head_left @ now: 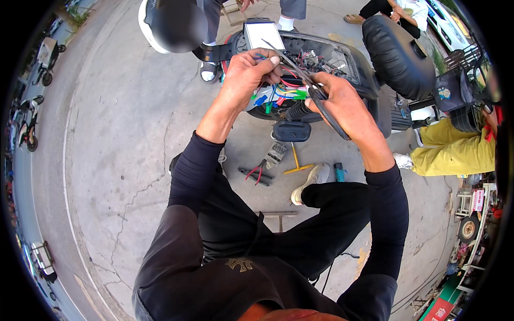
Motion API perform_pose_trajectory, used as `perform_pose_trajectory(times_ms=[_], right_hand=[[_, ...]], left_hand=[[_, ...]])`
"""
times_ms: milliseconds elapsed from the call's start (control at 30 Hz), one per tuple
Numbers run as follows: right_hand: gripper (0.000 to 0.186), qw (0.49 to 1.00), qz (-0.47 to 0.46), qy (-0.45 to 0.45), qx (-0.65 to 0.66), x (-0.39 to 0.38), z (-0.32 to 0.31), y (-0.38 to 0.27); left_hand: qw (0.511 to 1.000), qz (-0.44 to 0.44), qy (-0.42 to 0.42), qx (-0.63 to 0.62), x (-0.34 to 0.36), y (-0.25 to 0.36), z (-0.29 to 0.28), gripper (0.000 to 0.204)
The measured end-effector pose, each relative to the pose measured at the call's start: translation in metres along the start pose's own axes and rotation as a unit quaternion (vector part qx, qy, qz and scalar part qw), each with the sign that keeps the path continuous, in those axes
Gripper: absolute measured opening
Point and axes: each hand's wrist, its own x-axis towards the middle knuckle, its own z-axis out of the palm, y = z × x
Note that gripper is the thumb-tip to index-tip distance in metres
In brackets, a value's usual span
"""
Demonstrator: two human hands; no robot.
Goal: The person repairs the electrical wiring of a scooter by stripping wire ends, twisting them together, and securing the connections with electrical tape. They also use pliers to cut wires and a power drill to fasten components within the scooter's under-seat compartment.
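Observation:
My left hand (250,72) is closed with thumb and fingers pinched on thin wires, the pinched ends partly hidden by the fingers. In my right hand (345,101) is a pair of scissors (333,119) with dark looped handles. Their long blades point up and left, just right of my left fingertips; whether the blades are parted is hard to tell. Below both hands hangs a bundle of coloured wires with a blue connector (261,100) and a green connector (301,94). The wiring comes from the opened body of a dark scooter (350,56).
On the ground lie red-handled pliers (259,174), a yellow T-handle wrench (296,160) and a blue cylinder-shaped item (339,172). A bulky black padded thing (399,56) stands right of the scooter. People stand or sit around, one in yellow trousers (455,150).

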Motion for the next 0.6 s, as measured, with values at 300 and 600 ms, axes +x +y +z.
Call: perform_pose_trajectory(times_ms=[300, 600], right_hand=[[0.039, 0.97, 0.011, 0.212, -0.12, -0.018, -0.079, -0.023], [0.03, 0.947, 0.063, 0.19, 0.252, -0.023, -0.022, -0.02]], left_hand=[[0.999, -0.029, -0.007, 0.041, -0.007, 0.006, 0.005, 0.015], [0.999, -0.001, -0.03, 0.035, -0.013, 0.007, 0.006, 0.017]])
